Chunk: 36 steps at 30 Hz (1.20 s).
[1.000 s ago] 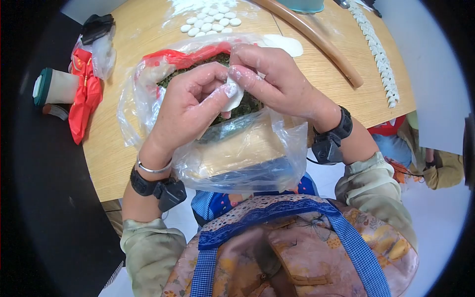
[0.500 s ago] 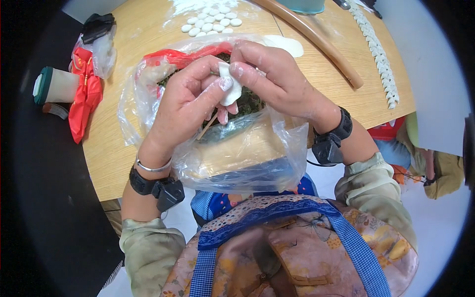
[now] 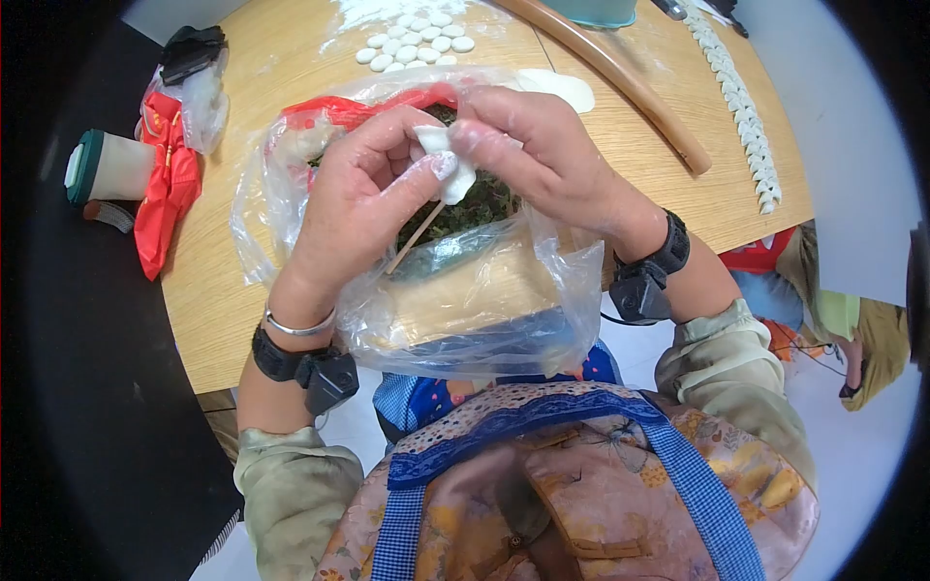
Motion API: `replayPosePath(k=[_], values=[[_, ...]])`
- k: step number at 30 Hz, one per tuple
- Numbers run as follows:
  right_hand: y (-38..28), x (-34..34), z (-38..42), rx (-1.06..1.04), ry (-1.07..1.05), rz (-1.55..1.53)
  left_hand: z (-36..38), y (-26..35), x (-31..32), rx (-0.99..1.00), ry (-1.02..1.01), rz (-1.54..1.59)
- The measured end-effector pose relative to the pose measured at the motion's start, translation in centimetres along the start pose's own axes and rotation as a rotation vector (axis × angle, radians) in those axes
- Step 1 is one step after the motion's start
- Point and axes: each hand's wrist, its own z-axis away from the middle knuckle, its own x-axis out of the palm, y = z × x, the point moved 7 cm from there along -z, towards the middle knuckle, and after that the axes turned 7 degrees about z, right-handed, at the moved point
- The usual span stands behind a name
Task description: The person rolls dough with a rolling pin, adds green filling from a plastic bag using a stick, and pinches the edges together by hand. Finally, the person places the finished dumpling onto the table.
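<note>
My left hand (image 3: 373,184) holds a small folded dumpling (image 3: 453,184) of white dough, its thumb pressed against the near side. The fingers of my right hand (image 3: 533,145) are closed in a pinch at the dumpling's upper right edge, slightly blurred. Flour dusts both hands. Directly beneath them lies chopped dark green filling (image 3: 475,208) inside a clear plastic bag (image 3: 572,266). A thin wooden stick (image 3: 415,239) slants out of the filling below my left hand. Whatever is inside the dough is hidden.
Flat dough rounds (image 3: 409,39) lie at the back beside loose flour. A thin dough sheet (image 3: 557,89) rests near a long wooden rolling pin (image 3: 620,77). Finished dumplings (image 3: 741,107) form a line at right. A green-lidded container (image 3: 116,167) and red bag (image 3: 170,184) are at left.
The dough has turned a little in my left hand, and its upper end shows more. My left fingers have curled in behind it. My right fingers have shifted slightly along the edge.
</note>
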Motion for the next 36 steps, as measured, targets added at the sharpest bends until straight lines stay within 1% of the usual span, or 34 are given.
replayPosePath(k=[2, 5, 7, 10, 14, 16, 20, 23, 26, 28, 29, 31, 32, 34, 35, 36], values=[[0.02, 0.04, -0.11, 0.029, 0.011, -0.057, 0.09, -0.05, -0.05, -0.053, 0.026, 0.113], [-0.1, -0.05, -0.17, -0.006, 0.049, -0.061, 0.13, -0.22, -0.31, -0.076, 0.022, 0.105], [0.12, 0.22, 0.01, -0.022, 0.015, 0.019, 0.13, -0.18, -0.3, -0.083, 0.028, 0.109], [-0.14, 0.29, -0.03, -0.061, 0.044, 0.062, 0.13, 0.06, -0.13, -0.094, 0.02, 0.112], [-0.14, 0.14, -0.06, -0.046, 0.029, 0.054, 0.09, -0.1, 0.01, -0.113, 0.013, 0.105], [0.02, 0.12, -0.1, 0.005, -0.003, -0.019, 0.12, -0.46, -0.26, -0.106, 0.031, 0.124], [0.21, 0.09, -0.14, 0.004, -0.008, -0.028, 0.21, -0.55, -0.75, -0.11, 0.043, 0.151], [0.34, 0.37, -0.01, -0.028, -0.03, 0.047, 0.12, -0.34, -0.47, -0.084, 0.069, 0.116], [-0.22, 0.2, -0.08, -0.085, 0.025, 0.08, 0.03, -0.45, -0.28, -0.095, 0.077, 0.057], [-0.12, 0.04, -0.15, -0.021, 0.029, 0.0, 0.07, -0.54, -0.46, -0.113, 0.071, 0.059], [-0.23, -0.07, -0.12, -0.022, 0.029, 0.0, 0.08, -0.65, -0.5, -0.132, 0.064, 0.061], [0.09, 0.07, -0.01, 0.042, -0.029, -0.072, 0.01, -0.76, -0.6, -0.118, 0.068, 0.097], [0.22, 0.09, 0.01, 0.041, -0.029, -0.072, -0.01, -0.78, -0.65, -0.104, 0.07, 0.133], [0.36, 0.26, 0.06, -0.004, -0.03, 0.066, -0.04, -0.84, -0.73, -0.097, 0.071, 0.141], [0.35, 0.41, 0.02, -0.004, -0.03, 0.066, -0.05, -0.81, -0.73, -0.091, 0.07, 0.15], [0.15, 0.31, -0.04, -0.031, 0.018, 0.055, -0.06, -0.79, -0.71, -0.091, 0.071, 0.15]])
